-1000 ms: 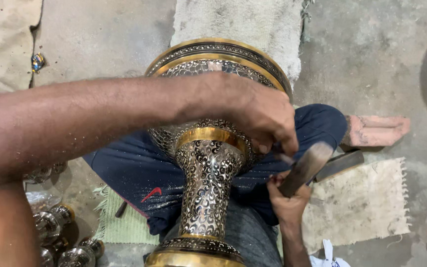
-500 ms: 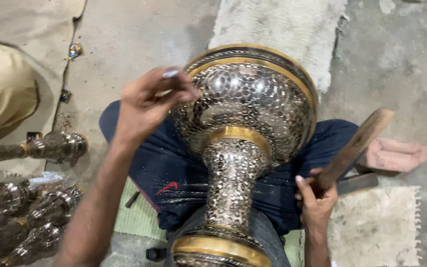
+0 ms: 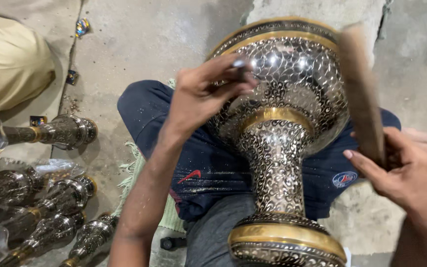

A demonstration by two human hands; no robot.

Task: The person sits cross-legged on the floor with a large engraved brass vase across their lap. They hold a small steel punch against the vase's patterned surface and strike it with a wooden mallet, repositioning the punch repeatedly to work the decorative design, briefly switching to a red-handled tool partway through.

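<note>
Concrete floor (image 3: 144,44): my left hand (image 3: 198,96) pinched a small punch (image 3: 240,66) against the engraved vase (image 3: 292,99); right hand (image 3: 401,173) gripped a wooden mallet (image 3: 362,94).

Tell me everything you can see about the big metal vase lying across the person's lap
The vase looks like dark metal covered in fine silvery scrollwork, with plain gold bands at the rim, neck and foot. It has a wide rounded bowl, a narrower stem and a flared base nearest the camera. It lies tilted across the person's lap, mouth pointing away over the concrete floor. The left hand presses a small metal tool against the bowl; the right hand raises a wooden mallet beside it.
</note>
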